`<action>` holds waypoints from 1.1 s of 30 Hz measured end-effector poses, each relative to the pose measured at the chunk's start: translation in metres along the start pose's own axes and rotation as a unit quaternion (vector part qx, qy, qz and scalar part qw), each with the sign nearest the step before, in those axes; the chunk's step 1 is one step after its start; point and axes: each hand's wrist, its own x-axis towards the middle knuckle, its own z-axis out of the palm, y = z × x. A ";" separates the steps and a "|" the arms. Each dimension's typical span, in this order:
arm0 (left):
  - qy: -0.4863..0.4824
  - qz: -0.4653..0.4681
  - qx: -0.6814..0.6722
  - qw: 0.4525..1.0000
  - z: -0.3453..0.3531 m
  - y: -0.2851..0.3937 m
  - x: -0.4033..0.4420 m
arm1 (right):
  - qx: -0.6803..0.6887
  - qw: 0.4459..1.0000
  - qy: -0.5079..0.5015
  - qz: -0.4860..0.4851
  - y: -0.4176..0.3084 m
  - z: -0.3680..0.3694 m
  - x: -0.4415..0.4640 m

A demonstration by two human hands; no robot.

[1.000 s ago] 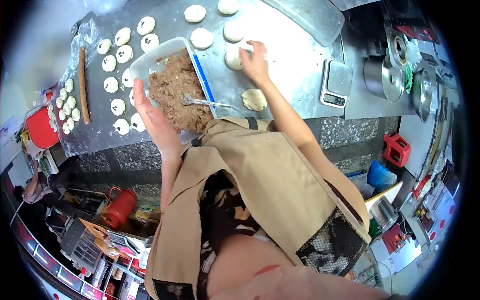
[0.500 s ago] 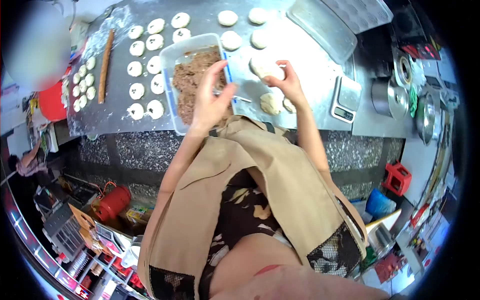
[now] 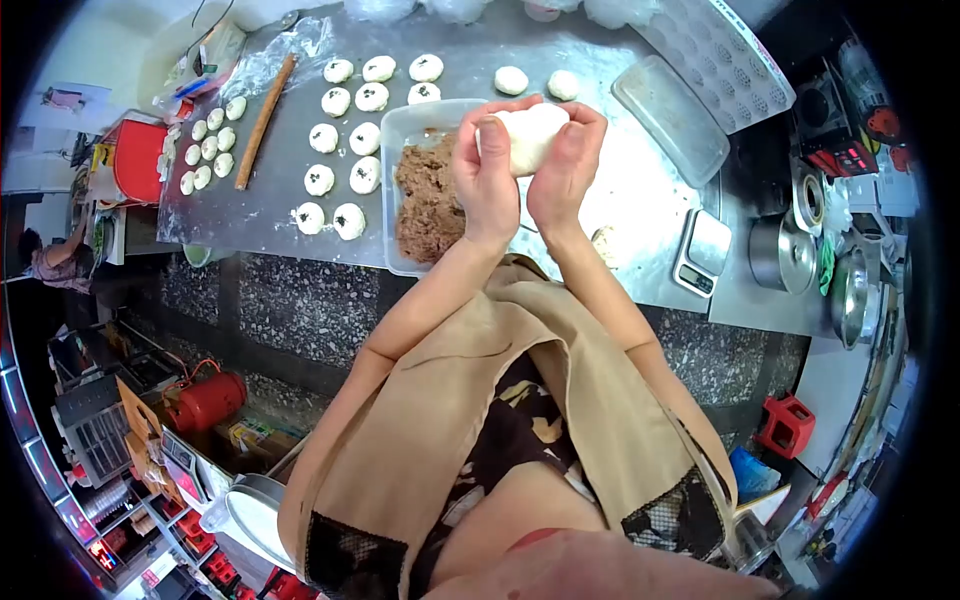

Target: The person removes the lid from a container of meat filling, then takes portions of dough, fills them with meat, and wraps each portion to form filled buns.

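Observation:
Between both palms I hold a large white ball of dough [image 3: 533,138], raised over the metal worktop. My left hand [image 3: 487,180] cups its left side with the thumb in front. My right hand [image 3: 568,175] curls round the other side. Just left of my hands stands a clear plastic tub [image 3: 392,130] with brown minced filling [image 3: 428,200] in it. A small piece of dough [image 3: 604,243] lies on the worktop behind my right forearm, partly hidden. Two plain dough balls [image 3: 511,80] rest beyond my hands.
Rows of filled buns with dark specks [image 3: 365,175] sit left of the tub. Further left lie a wooden rolling pin [image 3: 266,122] and small dough pieces [image 3: 209,148]. To the right are a digital scale [image 3: 702,250], a clear tray [image 3: 672,120] and a metal pot [image 3: 782,252].
My left hand has moved from over the tub to the dough ball, and both hands now hold it. The ball has been lifted off the worktop. The view has shifted.

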 end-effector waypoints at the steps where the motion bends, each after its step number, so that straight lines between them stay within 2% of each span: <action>1: 0.010 -0.016 -0.057 0.998 0.000 0.003 -0.001 | -0.014 1.000 -0.004 0.000 -0.003 0.000 0.000; 2: 0.021 -0.031 -0.115 0.993 0.002 0.007 -0.002 | -0.028 1.000 -0.010 -0.001 -0.005 0.000 0.000; 6: 0.045 -0.032 -0.156 0.986 0.005 0.030 0.000 | 0.010 1.000 -0.011 -0.016 -0.008 0.006 0.002; 8: 0.065 -0.076 -0.179 0.979 0.005 0.040 0.002 | 0.103 0.992 -0.052 0.049 -0.012 0.008 0.002; 9: 0.066 -0.075 -0.179 0.979 0.003 0.041 0.002 | 0.104 0.992 -0.053 0.049 -0.015 0.012 0.003; 11: 0.072 -0.090 -0.205 0.972 0.000 0.041 0.004 | 0.161 0.983 -0.015 0.092 -0.022 0.022 0.005; 12: 0.072 -0.089 -0.205 0.972 -0.001 0.041 0.005 | 0.161 0.982 -0.016 0.092 -0.017 0.021 0.007; 14: 0.077 -0.072 -0.193 0.975 -0.004 0.038 0.006 | 0.110 0.976 -0.105 0.154 -0.001 0.017 0.012; 15: 0.077 -0.070 -0.192 0.976 -0.007 0.036 0.008 | 0.112 0.976 -0.106 0.153 0.005 0.016 0.012; 17: 0.057 0.040 0.080 0.994 -0.014 0.030 0.011 | 0.058 0.975 -0.127 0.174 0.010 0.016 0.014; 18: 0.058 0.045 0.081 0.994 -0.017 0.025 0.014 | 0.060 0.975 -0.130 0.171 0.007 0.014 0.014; 19: 0.023 0.080 0.186 0.979 -0.020 0.019 0.015 | 0.203 0.933 -0.150 0.256 -0.001 0.009 0.009; 20: -0.013 0.111 0.289 0.951 -0.020 0.015 0.015 | 0.339 0.864 -0.163 0.335 -0.011 0.005 0.004; 21: -0.094 0.183 0.369 0.906 -0.021 0.012 0.013 | 0.372 0.851 -0.176 0.326 -0.026 0.008 0.004; 22: -0.097 0.178 0.368 0.907 -0.022 0.011 0.010 | 0.371 0.851 -0.170 0.329 -0.021 0.003 0.005; 24: -0.114 0.215 0.107 0.964 -0.023 0.018 0.011 | 0.427 0.797 -0.143 0.403 -0.012 -0.004 0.018; 26: 0.027 0.213 0.163 0.963 -0.029 0.025 0.008 | 0.435 0.795 -0.142 0.398 -0.017 -0.007 0.014; 28: -0.012 0.146 0.125 0.981 -0.050 0.003 0.006 | 0.432 0.794 -0.141 0.403 -0.019 -0.004 0.010; 29: -0.024 0.124 0.113 0.985 -0.054 -0.004 0.006 | 0.473 0.765 -0.148 0.412 -0.016 -0.002 0.007; 30: -0.003 0.024 0.004 1.000 -0.038 0.000 0.003 | 0.474 0.764 -0.151 0.412 -0.015 0.002 0.003; 31: 0.019 -0.078 -0.107 0.991 -0.029 0.003 0.002 | 0.430 0.794 -0.138 0.407 -0.015 0.006 -0.001; 32: 0.021 -0.076 -0.107 0.991 -0.028 0.006 0.003 | 0.383 0.822 -0.125 0.402 -0.016 0.008 -0.004; 33: 0.009 -0.064 -0.018 0.998 -0.028 0.008 0.005 | 0.342 0.850 -0.127 0.381 -0.019 0.009 -0.006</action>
